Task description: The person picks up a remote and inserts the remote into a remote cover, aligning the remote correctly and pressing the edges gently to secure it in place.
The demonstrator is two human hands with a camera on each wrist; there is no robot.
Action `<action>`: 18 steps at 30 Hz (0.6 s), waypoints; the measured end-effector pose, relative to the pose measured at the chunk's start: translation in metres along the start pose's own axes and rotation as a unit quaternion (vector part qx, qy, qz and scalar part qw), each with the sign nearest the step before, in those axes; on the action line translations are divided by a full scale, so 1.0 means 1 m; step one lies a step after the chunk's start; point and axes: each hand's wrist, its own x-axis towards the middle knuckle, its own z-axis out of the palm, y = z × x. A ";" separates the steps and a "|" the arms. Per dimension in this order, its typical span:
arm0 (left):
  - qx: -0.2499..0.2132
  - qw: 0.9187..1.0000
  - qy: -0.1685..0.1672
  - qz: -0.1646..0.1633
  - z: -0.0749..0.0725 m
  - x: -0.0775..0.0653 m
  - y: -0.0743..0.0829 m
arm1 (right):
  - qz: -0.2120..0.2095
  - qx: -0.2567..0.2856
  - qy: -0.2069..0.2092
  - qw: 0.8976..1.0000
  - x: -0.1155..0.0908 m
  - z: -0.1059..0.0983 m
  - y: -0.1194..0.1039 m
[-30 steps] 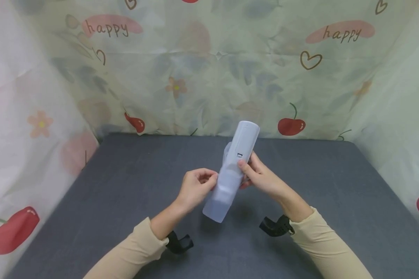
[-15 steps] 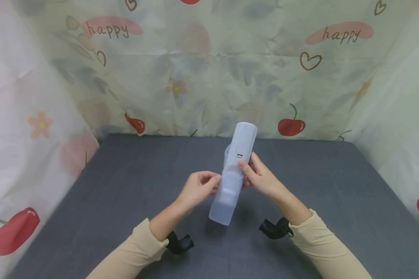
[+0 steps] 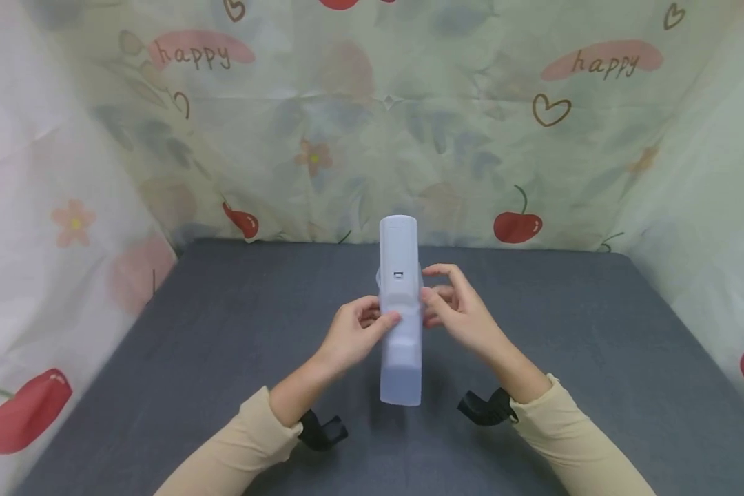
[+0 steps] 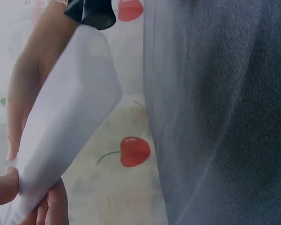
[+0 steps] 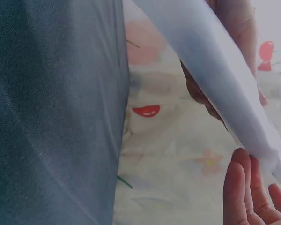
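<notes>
A long white plastic device (image 3: 400,351) with a small dark rectangular socket near its upper middle is held upright above the table in the head view. My left hand (image 3: 355,331) grips its left side, thumb across the near face and fingers going behind. On the other side, my right hand (image 3: 461,310) has its fingers spread and loosely bent, thumb tip right at the edge. From the left wrist, the device (image 4: 68,112) slants between thumb and fingers. In the right wrist view, the right fingers (image 5: 234,187) lie fairly straight beside its lower end.
A dark grey cloth-covered table (image 3: 254,289) lies below. Around it hang pale printed curtains (image 3: 384,138) with cherries, hearts and flowers. Black wrist straps (image 3: 322,432) stick out below both beige sleeves (image 3: 570,427).
The device has turned from a rightward lean to upright and shifted left. My left thumb has come onto its face, while the right fingers have loosened from it.
</notes>
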 end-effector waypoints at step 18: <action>0.037 0.999 0.011 0.035 -0.001 0.002 -0.006 | -0.029 -0.082 0.043 0.995 -0.007 0.011 0.004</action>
